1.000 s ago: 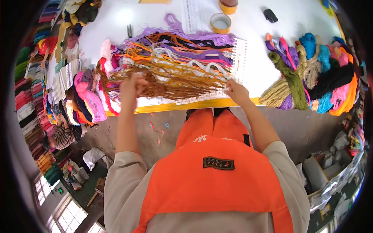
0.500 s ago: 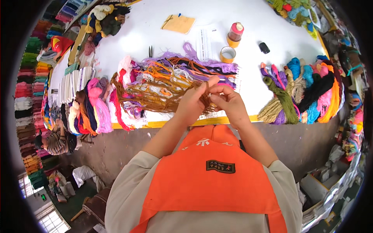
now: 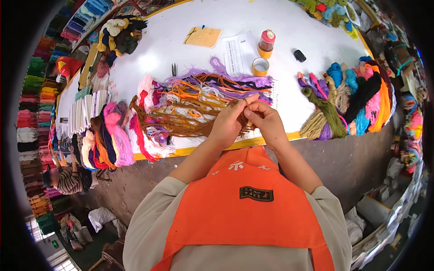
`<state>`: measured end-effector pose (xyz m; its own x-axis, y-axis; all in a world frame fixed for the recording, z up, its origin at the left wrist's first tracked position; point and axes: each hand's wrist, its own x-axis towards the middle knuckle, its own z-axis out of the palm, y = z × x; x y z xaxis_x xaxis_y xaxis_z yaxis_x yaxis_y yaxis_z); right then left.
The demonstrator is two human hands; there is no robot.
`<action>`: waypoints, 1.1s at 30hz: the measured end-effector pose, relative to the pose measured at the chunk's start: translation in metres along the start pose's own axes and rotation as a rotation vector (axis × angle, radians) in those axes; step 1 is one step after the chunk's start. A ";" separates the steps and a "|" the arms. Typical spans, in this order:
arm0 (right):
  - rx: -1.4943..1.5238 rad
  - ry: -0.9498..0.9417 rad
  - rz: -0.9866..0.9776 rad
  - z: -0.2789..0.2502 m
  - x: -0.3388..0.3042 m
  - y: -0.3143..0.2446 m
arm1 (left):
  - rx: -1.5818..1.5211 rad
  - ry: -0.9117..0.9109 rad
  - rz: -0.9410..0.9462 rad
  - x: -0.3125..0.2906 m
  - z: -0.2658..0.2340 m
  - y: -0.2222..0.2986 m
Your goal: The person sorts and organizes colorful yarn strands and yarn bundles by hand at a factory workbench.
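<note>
Near the table's front edge, my left hand is closed around the right end of a bundle of brown yarn. My right hand meets it there, thumb and forefinger pinched at the same yarn end, close to my left fingertips. Leftward from my hands the brown strands run over a wide spread of mixed yarn in purple, orange, white and black. Pink and red yarn lies at the left end of that spread. My fingers hide the exact strands in the pinch.
Skeins hang over the front edge at right and left. Behind the yarn are tape, a red-lidded bottle, a black object, a printed sheet, a notebook and snips. Two people are at left.
The view has shifted slightly, so the table items sit a little differently. Both hands stay together at the yarn end, with small changes in the fingers.
</note>
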<state>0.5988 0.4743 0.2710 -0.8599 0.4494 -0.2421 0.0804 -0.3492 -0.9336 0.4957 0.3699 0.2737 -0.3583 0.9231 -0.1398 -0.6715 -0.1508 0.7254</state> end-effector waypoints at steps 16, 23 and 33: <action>0.105 0.073 0.055 -0.001 0.004 -0.003 | 0.424 0.162 0.133 0.005 0.007 -0.006; 0.351 -0.020 0.167 -0.017 0.007 -0.003 | 0.221 0.229 0.144 0.017 -0.003 -0.004; 0.247 0.762 -0.124 -0.225 -0.034 0.107 | -0.118 0.827 -0.122 -0.018 -0.221 0.049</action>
<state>0.7501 0.6071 0.1196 -0.2687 0.9024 -0.3369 -0.1830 -0.3912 -0.9019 0.3258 0.2676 0.1629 -0.6076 0.3857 -0.6943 -0.7831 -0.1453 0.6047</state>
